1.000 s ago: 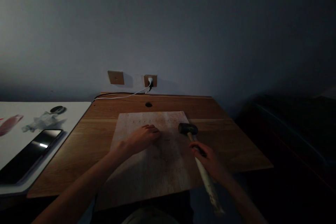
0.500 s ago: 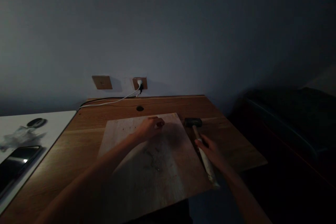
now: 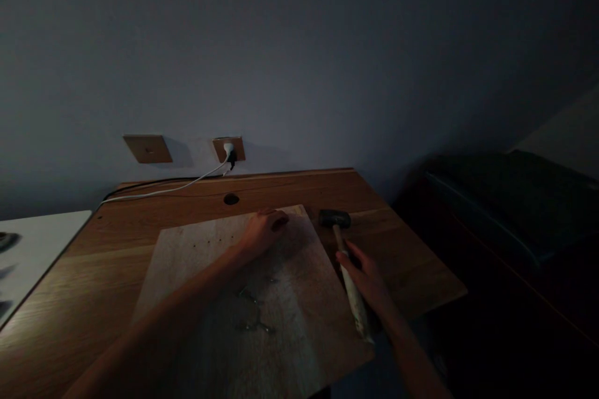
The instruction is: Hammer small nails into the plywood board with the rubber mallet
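My left hand (image 3: 262,232) rests near the far edge of a pale wooden board (image 3: 299,299), its fingers curled together. Whatever they may pinch is too dark and small to make out. Around the handle of a mallet (image 3: 354,299) my right hand (image 3: 365,273) is closed. The mallet has a black head and a worn, pale handle, and it lies along the board's right side with the head pointing away from me. Several small metal pieces, possibly nails or screws (image 3: 258,324), are scattered on the board's middle. A row of several dark dots (image 3: 214,241) marks its far left part.
Under the board is a brown wooden table (image 3: 412,249) with a round cable hole (image 3: 231,199). A wall socket (image 3: 229,148) holds plugs whose white cable (image 3: 154,192) runs left. At left stands a white surface (image 3: 42,249). Dark, padded-looking furniture (image 3: 505,199) sits at right.
The camera view has swung to the right, so the table and wall sockets appear farther left. Both hands keep nearly the same places on the board and mallet.
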